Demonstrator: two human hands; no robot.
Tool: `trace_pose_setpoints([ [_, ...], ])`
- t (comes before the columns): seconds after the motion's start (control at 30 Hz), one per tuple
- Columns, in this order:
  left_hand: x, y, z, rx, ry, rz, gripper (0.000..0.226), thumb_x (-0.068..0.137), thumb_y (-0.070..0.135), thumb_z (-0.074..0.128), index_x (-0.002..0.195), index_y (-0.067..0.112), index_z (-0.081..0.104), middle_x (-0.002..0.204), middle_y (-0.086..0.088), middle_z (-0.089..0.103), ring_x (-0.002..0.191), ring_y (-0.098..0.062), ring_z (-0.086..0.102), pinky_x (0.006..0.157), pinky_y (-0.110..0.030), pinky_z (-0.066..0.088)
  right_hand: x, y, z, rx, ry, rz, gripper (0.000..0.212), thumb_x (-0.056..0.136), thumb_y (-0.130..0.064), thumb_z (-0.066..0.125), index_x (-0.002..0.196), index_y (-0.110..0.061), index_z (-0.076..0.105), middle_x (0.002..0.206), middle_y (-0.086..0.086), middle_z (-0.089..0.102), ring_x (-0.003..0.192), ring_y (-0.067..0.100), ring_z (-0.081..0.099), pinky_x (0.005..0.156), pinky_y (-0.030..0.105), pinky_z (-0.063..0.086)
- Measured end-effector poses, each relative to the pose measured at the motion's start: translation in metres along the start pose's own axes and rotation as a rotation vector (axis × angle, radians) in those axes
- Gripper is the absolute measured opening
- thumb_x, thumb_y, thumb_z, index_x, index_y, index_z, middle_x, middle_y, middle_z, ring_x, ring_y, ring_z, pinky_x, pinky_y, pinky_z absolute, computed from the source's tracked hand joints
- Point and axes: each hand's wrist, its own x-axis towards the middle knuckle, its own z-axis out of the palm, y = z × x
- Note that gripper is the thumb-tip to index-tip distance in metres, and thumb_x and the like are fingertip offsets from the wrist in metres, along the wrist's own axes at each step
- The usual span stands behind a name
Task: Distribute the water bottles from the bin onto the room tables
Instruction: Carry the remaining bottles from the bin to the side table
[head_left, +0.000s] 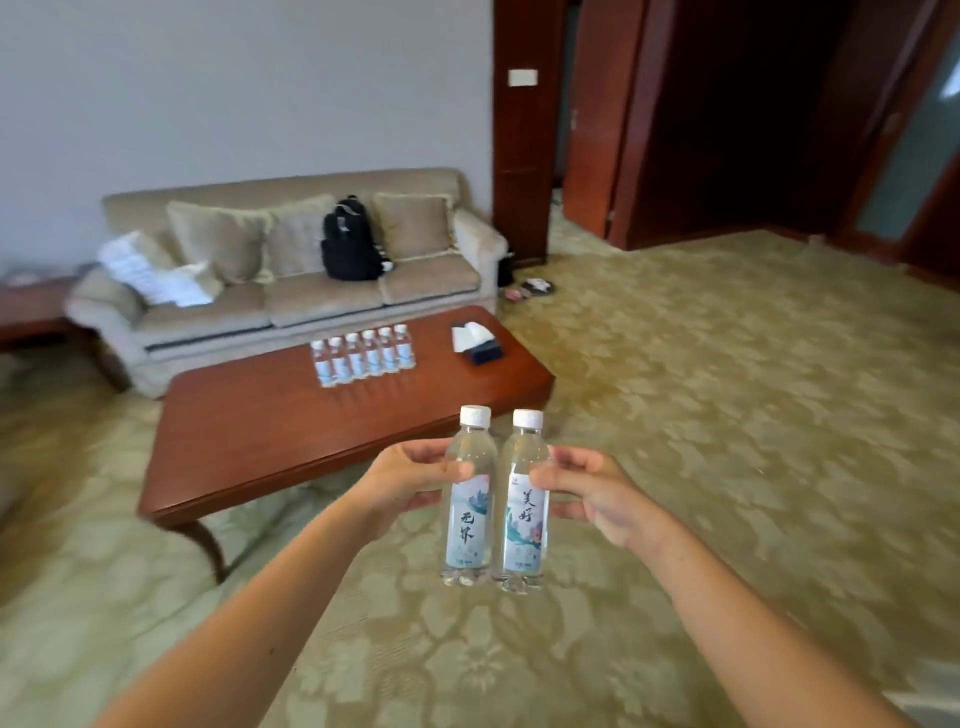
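My left hand (410, 483) is holding one clear white-capped water bottle (467, 525) in a curled grip, my right hand (592, 493) a second bottle (524, 530), both upright, side by side. Ahead, the reddish wooden surface (270, 431) is carrying a row of six bottles (363, 356) and a dark tissue box (480, 345); patterned green carpet (727, 395) is lying open to its right.

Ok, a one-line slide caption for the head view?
Left hand grips the left bottle, right hand the right bottle, before the coffee table bearing a row of six bottles.
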Motion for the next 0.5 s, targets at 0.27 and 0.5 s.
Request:
trace_pose_setpoints([
  [0.27, -0.077, -0.022, -0.166, -0.109, 0.399, -0.004, 0.064, 0.053, 0.032, 0.094, 0.112, 0.019, 0.074, 0.103, -0.003, 0.076, 0.097, -0.018, 0.072, 0.084, -0.031, 0.055, 0.094, -0.016, 0.184, -0.159, -0.379, 0.040, 0.050, 0.065, -0.015, 0.084, 0.112, -0.008, 0.068, 0.109, 0.011, 0.075, 0.094, 0.021, 0.073, 0.079, 0.039, 0.059],
  [0.5, -0.121, -0.041, -0.290, -0.158, 0.676, -0.026, 0.066, 0.049, 0.041, 0.091, 0.110, 0.021, 0.075, 0.103, -0.002, 0.076, 0.098, -0.017, 0.072, 0.082, -0.028, 0.055, 0.181, -0.016, 0.340, -0.222, -0.662, 0.078, 0.073, 0.055, -0.019, 0.087, 0.122, -0.004, 0.063, 0.109, 0.012, 0.075, 0.097, 0.025, 0.073, 0.071, 0.037, 0.061],
])
